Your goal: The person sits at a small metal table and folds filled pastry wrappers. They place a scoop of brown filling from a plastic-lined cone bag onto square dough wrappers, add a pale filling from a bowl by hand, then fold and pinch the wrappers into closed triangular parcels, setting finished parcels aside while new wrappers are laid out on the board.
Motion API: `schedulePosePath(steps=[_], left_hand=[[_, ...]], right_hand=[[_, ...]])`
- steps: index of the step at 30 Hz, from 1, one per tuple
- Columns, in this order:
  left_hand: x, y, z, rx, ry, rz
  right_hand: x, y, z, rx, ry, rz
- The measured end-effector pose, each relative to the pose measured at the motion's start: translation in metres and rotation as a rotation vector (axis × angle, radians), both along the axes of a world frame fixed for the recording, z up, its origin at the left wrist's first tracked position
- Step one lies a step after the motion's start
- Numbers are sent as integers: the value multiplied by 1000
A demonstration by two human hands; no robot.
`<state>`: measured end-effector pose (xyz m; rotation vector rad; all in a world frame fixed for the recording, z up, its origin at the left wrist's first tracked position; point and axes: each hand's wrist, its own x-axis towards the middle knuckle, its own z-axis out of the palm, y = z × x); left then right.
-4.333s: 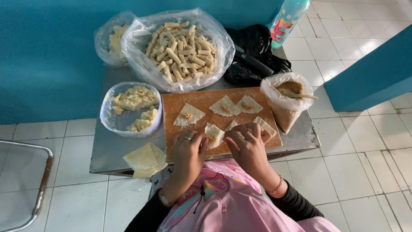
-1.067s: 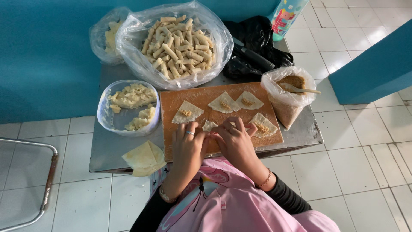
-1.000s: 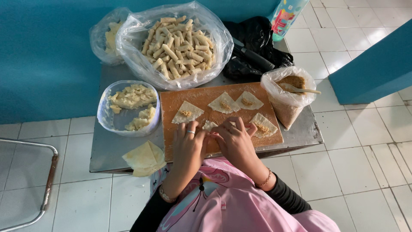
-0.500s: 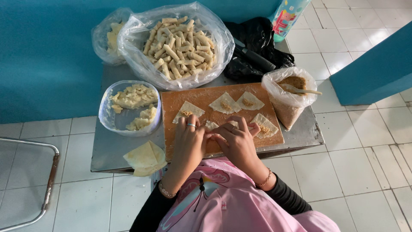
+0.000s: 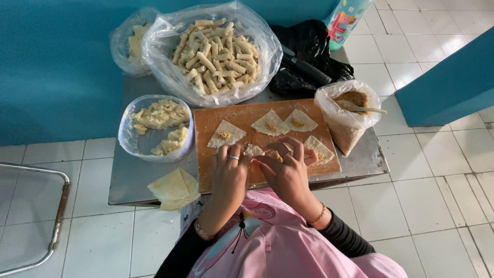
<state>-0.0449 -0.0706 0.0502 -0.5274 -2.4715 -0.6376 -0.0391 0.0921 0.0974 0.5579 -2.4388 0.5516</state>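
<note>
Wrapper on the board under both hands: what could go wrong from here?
1. Both hands, left hand and right hand, pinch the filled wrapper; filling shows at its open edge and might squeeze out.
2. The stack of spare wrappers overhangs the table edge and could slide off.
3. The filling bag stands near the table's right edge with a spoon sticking out; a nudge of the arm could tip it.
</note>
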Motion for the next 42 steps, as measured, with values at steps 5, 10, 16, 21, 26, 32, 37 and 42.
schedulePosePath(steps=[5,10,16,21,26,32,37,42], left_hand=[[2,4,-3,-31,-9,63],[14,14,-6,-148,-35,195],[12,19,-10,-200,-35,241],[5,18,-7,-277,-70,241],[8,22,-3,-219,-112,250],[1,21,-5,-187,-132,205],[-5,17,-7,-206,-55,218],[-7,13,-3,-112,-45,185]], right_hand=[[-4,-3,-7,-4,-2,-28],[-5,-2,-10,6,-57,-72],[4,-2,-7,54,-43,-92],[3,-6,-5,26,-140,-81],[-2,-6,-5,224,-74,-157],[-5,-1,-2,155,-82,-83],[-6,0,0,191,-68,-86],[-13,-5,0,281,-47,-122]])
